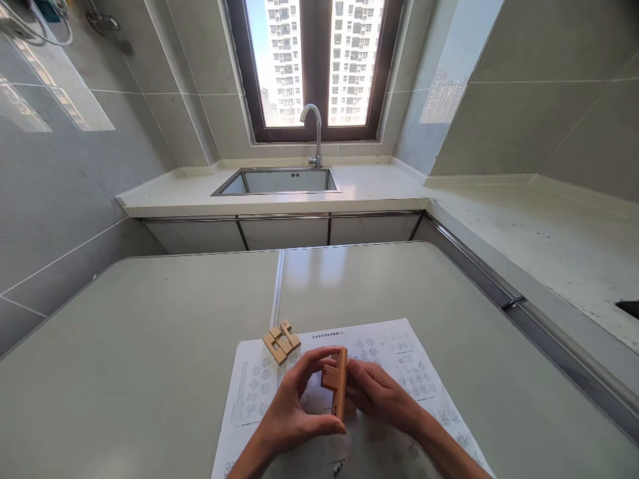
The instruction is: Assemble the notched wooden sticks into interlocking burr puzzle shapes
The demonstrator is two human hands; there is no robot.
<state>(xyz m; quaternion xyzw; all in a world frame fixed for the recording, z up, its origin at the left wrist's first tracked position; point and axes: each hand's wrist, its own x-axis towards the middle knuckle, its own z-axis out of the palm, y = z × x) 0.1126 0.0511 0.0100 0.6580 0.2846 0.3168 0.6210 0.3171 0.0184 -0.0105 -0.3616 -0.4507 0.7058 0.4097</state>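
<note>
Head view: left hand (pixel 292 409) and right hand (pixel 379 392) are pinching notched tan wooden puzzle bars (pixel 337 386); keep grip steady, slots aligned. 3 more bars (pixel 281 341) lying at 11 o'clock.

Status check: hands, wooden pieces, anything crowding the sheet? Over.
Left hand and right hand both grip the joined light-brown wooden notched puzzle bars, held above the printed white instruction sheet. Spare wooden notched pieces lie at sheet's far-left corner, apart.
</note>
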